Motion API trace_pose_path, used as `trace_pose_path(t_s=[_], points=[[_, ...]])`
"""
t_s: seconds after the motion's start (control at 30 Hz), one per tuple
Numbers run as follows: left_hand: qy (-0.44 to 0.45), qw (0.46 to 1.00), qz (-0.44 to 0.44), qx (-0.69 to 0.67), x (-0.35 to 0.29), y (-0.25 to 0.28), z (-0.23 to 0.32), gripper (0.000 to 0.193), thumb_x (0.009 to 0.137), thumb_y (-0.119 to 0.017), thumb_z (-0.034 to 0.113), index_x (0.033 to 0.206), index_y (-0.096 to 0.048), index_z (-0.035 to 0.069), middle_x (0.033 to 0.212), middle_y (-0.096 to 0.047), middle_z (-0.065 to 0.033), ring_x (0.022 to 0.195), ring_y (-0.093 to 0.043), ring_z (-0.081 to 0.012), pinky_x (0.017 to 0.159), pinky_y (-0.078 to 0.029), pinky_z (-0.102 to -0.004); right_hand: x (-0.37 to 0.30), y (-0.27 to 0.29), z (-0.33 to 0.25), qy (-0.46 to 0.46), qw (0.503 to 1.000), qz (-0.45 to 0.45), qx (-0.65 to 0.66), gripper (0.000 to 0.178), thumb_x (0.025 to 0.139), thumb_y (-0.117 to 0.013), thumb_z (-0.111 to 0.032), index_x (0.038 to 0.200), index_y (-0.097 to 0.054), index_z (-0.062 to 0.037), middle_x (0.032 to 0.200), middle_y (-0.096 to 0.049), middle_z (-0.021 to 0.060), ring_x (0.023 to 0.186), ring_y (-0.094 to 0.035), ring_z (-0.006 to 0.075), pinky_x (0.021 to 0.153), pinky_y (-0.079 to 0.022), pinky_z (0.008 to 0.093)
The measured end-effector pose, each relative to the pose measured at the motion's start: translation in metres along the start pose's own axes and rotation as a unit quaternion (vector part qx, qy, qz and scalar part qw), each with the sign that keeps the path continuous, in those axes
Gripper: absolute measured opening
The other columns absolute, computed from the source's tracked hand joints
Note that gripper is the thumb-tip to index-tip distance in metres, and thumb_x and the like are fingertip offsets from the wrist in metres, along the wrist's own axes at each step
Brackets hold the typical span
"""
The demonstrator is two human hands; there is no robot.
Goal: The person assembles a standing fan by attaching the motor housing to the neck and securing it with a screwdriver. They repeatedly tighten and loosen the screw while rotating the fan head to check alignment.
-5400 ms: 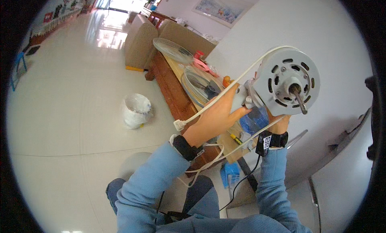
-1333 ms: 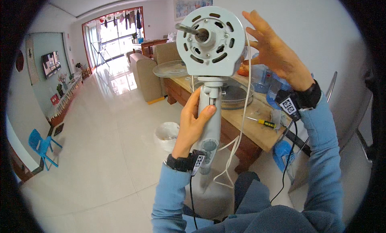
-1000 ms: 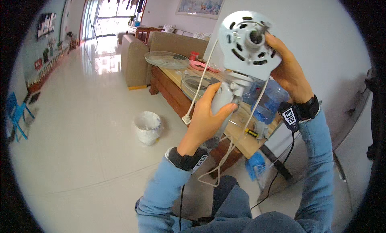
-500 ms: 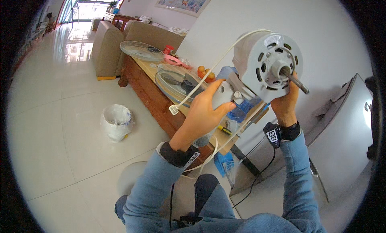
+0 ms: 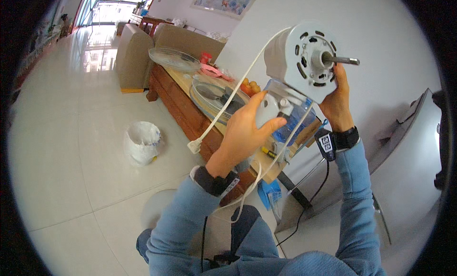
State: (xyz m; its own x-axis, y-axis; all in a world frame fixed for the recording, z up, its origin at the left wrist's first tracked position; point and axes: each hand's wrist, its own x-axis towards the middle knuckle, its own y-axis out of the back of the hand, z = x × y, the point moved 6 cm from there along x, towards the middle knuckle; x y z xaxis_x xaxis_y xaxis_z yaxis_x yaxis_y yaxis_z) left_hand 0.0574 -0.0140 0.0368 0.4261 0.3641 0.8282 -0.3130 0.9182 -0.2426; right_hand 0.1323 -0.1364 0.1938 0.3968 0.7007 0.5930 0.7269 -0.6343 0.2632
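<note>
My right hand (image 5: 339, 102) grips a white fan motor (image 5: 309, 61) from behind its right side. The motor is raised, its metal shaft (image 5: 345, 60) pointing right and slots ringing its front. My left hand (image 5: 245, 135) is closed round a pale grey fan neck piece (image 5: 267, 110), thumb and fingers on either side. A small white knob (image 5: 284, 103) sits beside it. Between neck piece and motor I see the clear blue container behind. A white cord runs from the motor's top to a dangling plug (image 5: 194, 145), in front of the bench.
A wooden bench (image 5: 178, 119) carries fan grilles (image 5: 175, 59), dark fan blades, orange fruit (image 5: 250, 88), a clear blue container (image 5: 290, 123) and a yellow-black screwdriver (image 5: 269, 152). A lined bin (image 5: 143, 142) stands on the floor at left; a grey cabinet (image 5: 404, 171) stands at right.
The motor has moved up and left and turned, so its shaft lies nearly level. A gap now shows between motor and neck piece. The plug has swung down and left.
</note>
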Motion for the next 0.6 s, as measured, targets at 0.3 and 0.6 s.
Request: trace_pose_path(t_s=[0.3, 0.6], points=[[0.095, 0.994, -0.043, -0.030, 0.015, 0.004, 0.005, 0.056, 0.084, -0.067, 0.035, 0.118, -0.052, -0.006, 0.100, -0.063, -0.0160, 0.093, -0.058, -0.0184, 0.083, -0.045, -0.0300, -0.003, -0.024, -0.010, 0.018, 0.994, -0.005, -0.105, 0.051, 0.088, -0.055, -0.050, 0.121, -0.053, -0.0116, 0.109, -0.060, 0.0021, 0.098, -0.059, 0.0111, 0.082, -0.049, 0.0314], [0.159, 0.986, -0.053, 0.009, 0.012, 0.011, 0.013, 0.048, 0.083, -0.070, 0.030, 0.119, -0.053, 0.002, 0.105, -0.062, -0.0038, 0.092, -0.056, -0.0109, 0.082, -0.044, -0.0260, 0.001, -0.014, -0.002, 0.078, 0.985, -0.063, -0.139, 0.068, 0.087, -0.053, -0.058, 0.132, -0.041, -0.0081, 0.105, -0.056, 0.0036, 0.095, -0.055, 0.0094, 0.071, -0.046, 0.0210]])
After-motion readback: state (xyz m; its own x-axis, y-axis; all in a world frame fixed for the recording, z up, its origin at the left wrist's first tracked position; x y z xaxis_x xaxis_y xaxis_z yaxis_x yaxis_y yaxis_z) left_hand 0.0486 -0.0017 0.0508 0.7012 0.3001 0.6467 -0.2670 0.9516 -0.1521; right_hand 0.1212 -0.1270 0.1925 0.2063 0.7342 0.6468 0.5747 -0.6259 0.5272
